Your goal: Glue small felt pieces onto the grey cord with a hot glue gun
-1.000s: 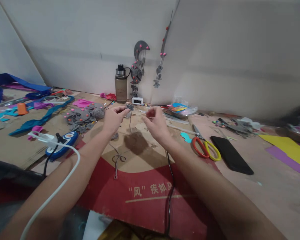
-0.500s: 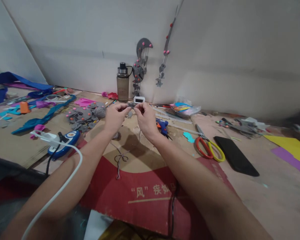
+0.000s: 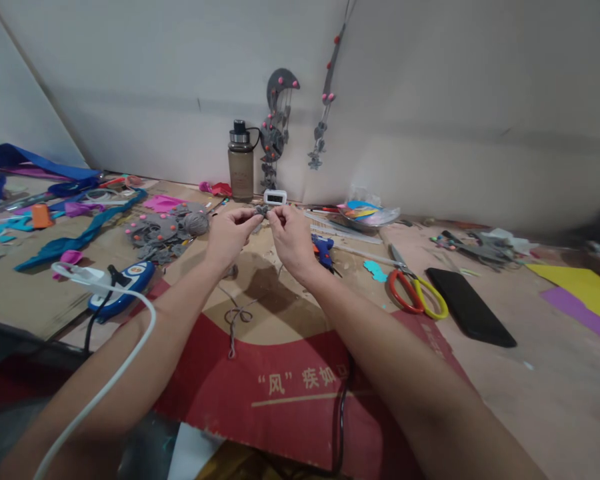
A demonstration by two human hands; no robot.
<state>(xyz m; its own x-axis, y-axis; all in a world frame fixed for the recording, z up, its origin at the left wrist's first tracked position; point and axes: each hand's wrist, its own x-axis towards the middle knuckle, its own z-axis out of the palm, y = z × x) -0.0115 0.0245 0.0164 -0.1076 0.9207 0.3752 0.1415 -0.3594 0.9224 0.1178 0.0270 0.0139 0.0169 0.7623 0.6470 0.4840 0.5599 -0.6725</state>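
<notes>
A small grey felt piece [image 3: 262, 210] is pinched between the fingertips of my left hand [image 3: 230, 232] and my right hand [image 3: 291, 237], held up over the cardboard. Its exact shape is too small to make out. Below my hands a grey yarn strand [image 3: 237, 318] lies loosely looped on the cardboard sheet [image 3: 215, 373], which is brown with a red printed part. Just right of my right hand rests a blue glue gun [image 3: 324, 250]. Left of my left hand is a heap of grey felt shapes [image 3: 155, 230] with pink and orange dots, beside a grey yarn ball [image 3: 196, 222].
Red-and-yellow scissors [image 3: 415, 293] and a black phone [image 3: 470, 307] lie to the right. A bottle [image 3: 241, 163] and a small white digital display [image 3: 275, 197] stand by the wall, near hanging grey felt decorations [image 3: 273, 140]. A blue power strip [image 3: 125, 290] with a white cable sits left.
The whole view has shifted slightly, so things appear a little further left and higher. Both hands keep their pinch on the grey felt piece.
</notes>
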